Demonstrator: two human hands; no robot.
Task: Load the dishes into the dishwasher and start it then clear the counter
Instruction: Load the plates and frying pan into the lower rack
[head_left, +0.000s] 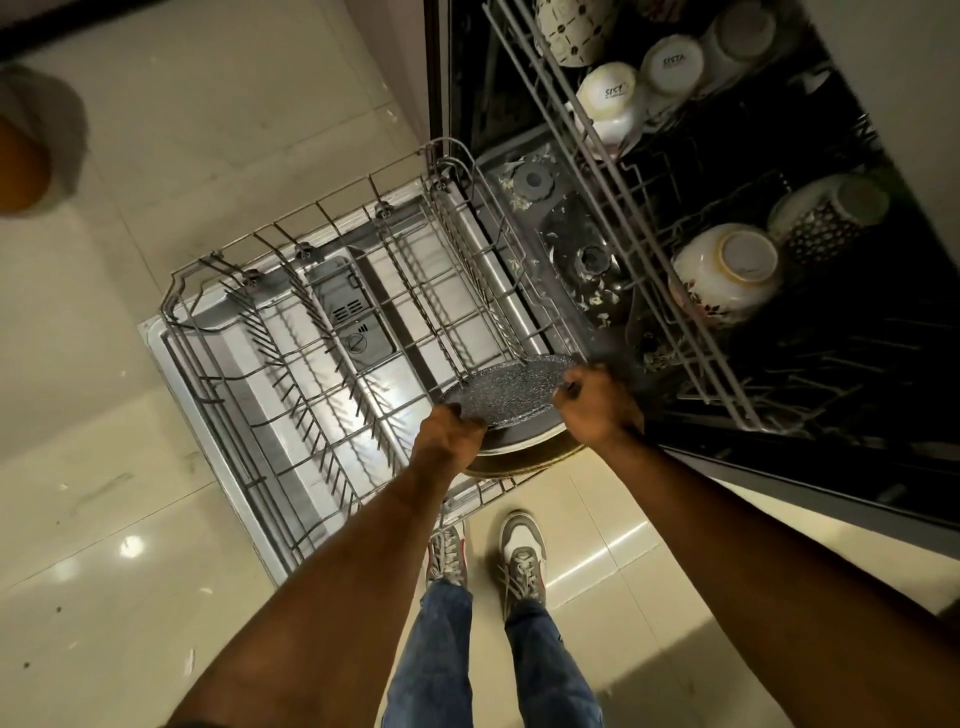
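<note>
Over the near end of the pulled-out lower rack (291, 332), the fingers of the left hand (451, 431) and right hand (597, 402) were curled tight on opposite rims of a stack of plates (511, 395), speckled grey on top, at least 2 paler beneath. They looked heavy, rigid, breakable and slick; gripping the rims on both sides seemed wise. Cups (670, 62) sat inverted in the upper rack (613, 208).

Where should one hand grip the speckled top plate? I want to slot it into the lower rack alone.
Probably the speckled plate by its rim at the near left edge, where the left hand already pinches it. It lies flat on the stack, so only the overhanging rim is free; lift from the side.
</note>
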